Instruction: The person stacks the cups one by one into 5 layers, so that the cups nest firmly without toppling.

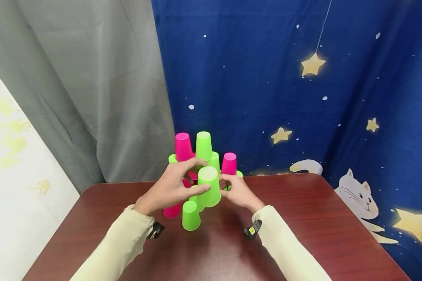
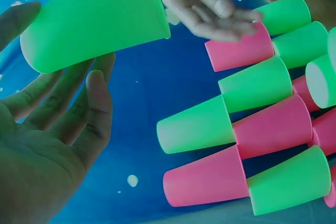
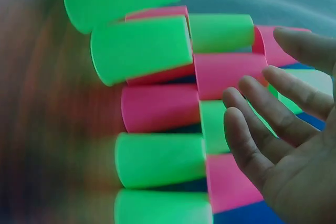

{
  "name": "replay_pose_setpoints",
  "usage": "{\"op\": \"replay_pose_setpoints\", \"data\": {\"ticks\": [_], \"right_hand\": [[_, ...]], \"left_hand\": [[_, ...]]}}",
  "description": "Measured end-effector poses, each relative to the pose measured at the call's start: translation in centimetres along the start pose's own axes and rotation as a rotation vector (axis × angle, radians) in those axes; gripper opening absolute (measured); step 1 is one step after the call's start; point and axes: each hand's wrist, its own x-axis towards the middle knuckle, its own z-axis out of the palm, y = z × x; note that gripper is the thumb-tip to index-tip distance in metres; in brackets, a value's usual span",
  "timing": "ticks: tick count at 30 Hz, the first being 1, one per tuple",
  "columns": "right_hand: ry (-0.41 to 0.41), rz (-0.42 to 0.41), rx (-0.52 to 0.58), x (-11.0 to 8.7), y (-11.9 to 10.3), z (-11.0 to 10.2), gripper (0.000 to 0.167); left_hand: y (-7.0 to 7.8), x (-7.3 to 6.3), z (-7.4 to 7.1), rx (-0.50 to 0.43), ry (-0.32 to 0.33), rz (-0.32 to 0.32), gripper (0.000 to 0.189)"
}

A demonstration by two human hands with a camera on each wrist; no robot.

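My left hand [image 1: 176, 184] holds a green cup [image 1: 209, 189] upside down between thumb and fingers, raised in front of a stack of cups. In the left wrist view the thumb is at one side of this cup [image 2: 100, 22] and the fingers lie along the other. To the right of it, my right hand [image 1: 238, 190] is beside the stack with its fingers relaxed. The right wrist view shows this hand [image 3: 294, 150] palm up, holding nothing. Behind the hands, inverted green and pink cups rise in tiers, a pink cup [image 1: 183, 146] and a green cup [image 1: 204, 145] highest.
A lone-looking green cup [image 1: 191, 216] stands nearest on the brown table [image 1: 288, 234], with a pink cup [image 1: 172, 211] to its left. On the stack's right a pink cup [image 1: 229, 164] sits high. A blue starry curtain [image 1: 246, 78] and grey curtain [image 1: 126, 86] hang behind.
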Motion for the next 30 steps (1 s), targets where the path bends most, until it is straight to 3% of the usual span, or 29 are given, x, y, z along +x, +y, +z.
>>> {"op": "replay_pose_setpoints", "data": {"ticks": [7, 15, 22, 30], "right_hand": [[-0.108, 0.016, 0.101, -0.7, -0.5, 2.5, 0.03], [-0.168, 0.048, 0.09, -1.3, -0.8, 4.3, 0.025], [-0.16, 0.045, 0.084, -1.5, -0.6, 4.6, 0.025], [-0.161, 0.046, 0.11, -1.8, -0.2, 5.3, 0.022]], "left_hand": [[-1.2, 4.4, -0.9, 0.018, -0.002, -0.015, 0.046], [-2.1, 9.1, -1.4, 0.088, -0.026, -0.053, 0.049], [-2.8, 11.9, -0.7, 0.142, -0.019, -0.059, 0.05], [-3.8, 14.2, 0.1, 0.225, -0.003, -0.133, 0.052]]}}
